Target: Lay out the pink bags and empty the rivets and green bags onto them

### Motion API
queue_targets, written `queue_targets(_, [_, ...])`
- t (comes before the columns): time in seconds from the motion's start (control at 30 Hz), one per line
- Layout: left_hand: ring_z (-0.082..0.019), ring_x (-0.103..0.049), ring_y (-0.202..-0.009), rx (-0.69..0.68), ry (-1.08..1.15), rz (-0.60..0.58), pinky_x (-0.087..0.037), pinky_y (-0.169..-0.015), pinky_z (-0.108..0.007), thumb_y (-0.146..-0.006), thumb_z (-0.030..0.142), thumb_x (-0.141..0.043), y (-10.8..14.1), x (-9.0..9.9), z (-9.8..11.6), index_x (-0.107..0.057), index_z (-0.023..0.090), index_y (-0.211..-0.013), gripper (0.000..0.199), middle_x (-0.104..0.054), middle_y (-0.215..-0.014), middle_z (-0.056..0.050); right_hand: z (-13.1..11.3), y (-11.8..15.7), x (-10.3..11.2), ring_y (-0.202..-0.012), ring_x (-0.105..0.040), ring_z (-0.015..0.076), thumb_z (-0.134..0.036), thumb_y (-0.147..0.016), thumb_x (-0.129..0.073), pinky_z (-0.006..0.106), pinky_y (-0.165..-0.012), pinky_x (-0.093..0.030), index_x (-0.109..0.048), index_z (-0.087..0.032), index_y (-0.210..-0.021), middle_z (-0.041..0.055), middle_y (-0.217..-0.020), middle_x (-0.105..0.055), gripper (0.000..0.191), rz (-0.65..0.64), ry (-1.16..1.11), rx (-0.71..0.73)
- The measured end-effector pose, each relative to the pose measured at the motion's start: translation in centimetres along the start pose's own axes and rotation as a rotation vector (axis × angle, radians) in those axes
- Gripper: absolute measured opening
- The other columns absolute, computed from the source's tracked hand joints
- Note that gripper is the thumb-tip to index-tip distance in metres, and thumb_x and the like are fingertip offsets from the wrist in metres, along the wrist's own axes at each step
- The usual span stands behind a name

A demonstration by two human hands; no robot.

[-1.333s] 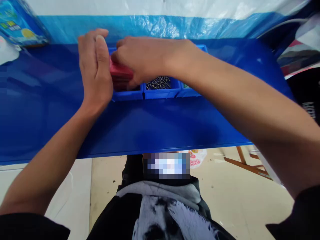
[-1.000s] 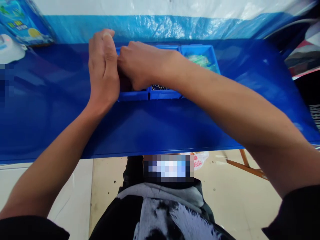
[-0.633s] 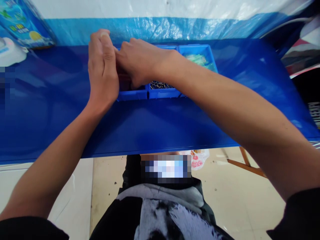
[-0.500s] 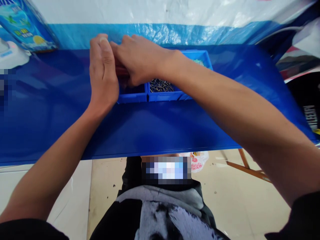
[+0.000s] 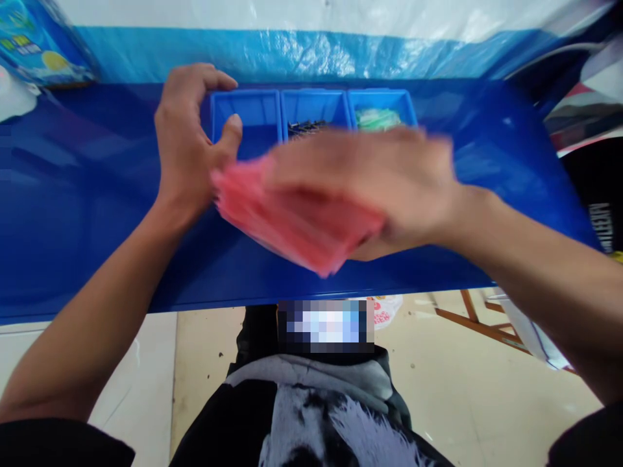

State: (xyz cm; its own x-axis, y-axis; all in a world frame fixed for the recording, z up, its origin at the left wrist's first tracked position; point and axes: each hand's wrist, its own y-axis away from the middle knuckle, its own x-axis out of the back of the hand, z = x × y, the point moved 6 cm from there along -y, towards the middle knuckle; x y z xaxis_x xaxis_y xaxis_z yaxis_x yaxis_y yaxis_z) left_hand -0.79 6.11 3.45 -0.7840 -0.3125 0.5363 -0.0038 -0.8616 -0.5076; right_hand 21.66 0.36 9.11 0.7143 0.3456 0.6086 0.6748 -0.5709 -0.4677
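My right hand (image 5: 389, 175), smeared by motion, grips a red bundle (image 5: 296, 217) over the front part of the table. The bundle looks soft and folded, but blur hides its exact kind. My left hand (image 5: 182, 130) has its thumb and fingers spread at the left side of the left blue bin (image 5: 248, 104), whose blue floor shows. Beside that bin stands a middle blue bin (image 5: 316, 102) with dark, thin metal pieces like screws or nails (image 5: 304, 128). The right blue bin (image 5: 382, 98) holds pale green pieces (image 5: 377, 119). My right hand partly covers both of these bins.
A blue cover lies on the table (image 5: 87, 214). A blue printed packet (image 5: 46, 48) and a white object (image 5: 14, 97) stand at the far left. White and blue plastic sheeting (image 5: 302, 52) hangs behind. A wooden stool leg (image 5: 481, 324) shows below right.
My right hand has lifted the red bundle out of the left bin and drawn it toward me and to the right. My left hand has opened beside the bin.
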Motion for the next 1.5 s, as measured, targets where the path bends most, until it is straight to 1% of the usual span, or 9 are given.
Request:
queue_targets(0.1, [-0.018, -0.058, -0.145, -0.126, -0.124, -0.096, -0.044, -0.130, -0.034, -0.082, -0.003, -0.075, 0.6, 0.3, 2.1, -0.073, 0.019, -0.130, 0.053, -0.070, -0.142, -0.003, -0.6, 3.2, -4.1, -0.136, -0.071, 0.0252, -0.023, -0.112, -0.047, 0.050, -0.110, -0.065, -0.069, -0.030, -0.143, 0.0057, -0.146, -0.072, 0.039, -0.341, 0.384, 0.281])
queue_targets(0.33, [-0.024, -0.064, -0.143, -0.440, -0.239, -0.455, -0.049, -0.125, -0.045, -0.110, 0.046, -0.055, 2.9, -2.0, 4.0, -0.073, 0.020, -0.138, 0.042, -0.067, -0.155, -0.006, 0.8, 5.2, -4.9, -0.147, -0.059, 0.0362, -0.015, -0.089, -0.057, 0.063, -0.117, -0.057, -0.056, -0.028, -0.159, 0.0128, -0.159, -0.056, 0.071, -0.492, 0.450, 0.200])
queue_targets(0.57, [-0.026, -0.056, -0.154, -0.324, -0.066, -0.552, -0.037, -0.138, -0.052, -0.099, 0.057, -0.073, 2.8, -2.3, 3.0, -0.074, 0.030, -0.136, 0.046, -0.063, -0.160, 0.001, -0.1, 5.0, -3.2, -0.151, -0.056, 0.0320, -0.060, -0.104, -0.066, 0.057, -0.127, -0.051, -0.049, -0.022, -0.165, 0.0158, -0.160, -0.057, 0.074, -0.415, 0.238, 0.125])
queue_targets(0.73, [-0.026, -0.054, -0.157, -0.391, -0.120, -0.539, -0.039, -0.136, -0.051, -0.104, 0.060, -0.065, 3.3, -2.4, 3.9, -0.073, 0.022, -0.137, 0.051, -0.065, -0.158, -0.006, 2.6, 5.3, 1.8, -0.125, -0.070, 0.0309, -0.052, -0.108, -0.062, 0.058, -0.111, -0.058, -0.076, -0.029, -0.139, 0.0113, -0.135, -0.074, 0.042, -0.042, 0.583, 0.025])
queue_targets(0.9, [-0.027, -0.054, -0.157, -0.294, -0.062, -0.530, -0.038, -0.138, -0.054, -0.099, 0.062, -0.070, 3.3, -2.7, 3.7, -0.078, 0.035, -0.128, 0.040, -0.069, -0.152, 0.003, 6.6, 6.6, 2.4, -0.094, -0.072, 0.0211, -0.055, -0.106, -0.063, 0.045, -0.083, -0.062, -0.084, -0.033, -0.126, 0.0106, -0.133, -0.075, 0.036, -0.037, 0.488, -0.063])
queue_targets(1.27, [-0.031, -0.067, -0.145, -0.325, -0.003, -0.452, -0.050, -0.131, -0.053, -0.090, 0.050, -0.084, 2.2, -3.1, 3.2, -0.085, 0.035, -0.109, 0.025, -0.080, -0.131, -0.001, 7.1, 6.6, 1.9, -0.111, -0.073, 0.0290, -0.047, -0.109, -0.062, 0.051, -0.090, -0.063, -0.082, -0.033, -0.127, 0.0091, -0.138, -0.072, 0.030, 0.003, 0.460, -0.070])
queue_targets(1.37, [-0.028, -0.075, -0.131, -0.240, 0.063, -0.344, -0.055, -0.125, -0.047, -0.094, 0.051, -0.080, 1.9, -1.1, 4.6, -0.086, 0.033, -0.108, 0.023, -0.082, -0.125, 0.000, 5.2, 6.7, 2.2, -0.127, -0.070, 0.0362, -0.054, -0.105, -0.068, 0.060, -0.102, -0.061, -0.078, -0.034, -0.132, 0.0116, -0.140, -0.072, 0.036, 0.038, 0.541, -0.081])
queue_targets(1.43, [-0.022, -0.078, -0.117, -0.115, 0.072, -0.142, -0.060, -0.115, -0.042, -0.105, 0.050, -0.068, 2.8, 1.5, 5.6, -0.086, 0.031, -0.111, 0.027, -0.082, -0.119, 0.001, 2.9, 7.2, 2.3, -0.134, -0.067, 0.0394, -0.058, -0.101, -0.072, 0.064, -0.110, -0.059, -0.075, -0.034, -0.136, 0.0136, -0.141, -0.070, 0.043, 0.090, 0.570, -0.089])
queue_targets(1.5, [-0.017, -0.077, -0.095, -0.026, 0.085, 0.017, -0.064, -0.086, -0.033, -0.113, 0.044, -0.055, 5.1, 3.7, 6.7, -0.083, 0.029, -0.116, 0.032, -0.081, -0.108, 0.001, 0.9, 7.8, 1.4, -0.129, -0.070, 0.0379, -0.061, -0.102, -0.071, 0.062, -0.108, -0.061, -0.071, -0.032, -0.141, 0.0147, -0.142, -0.070, 0.048, 0.063, 0.513, -0.127])
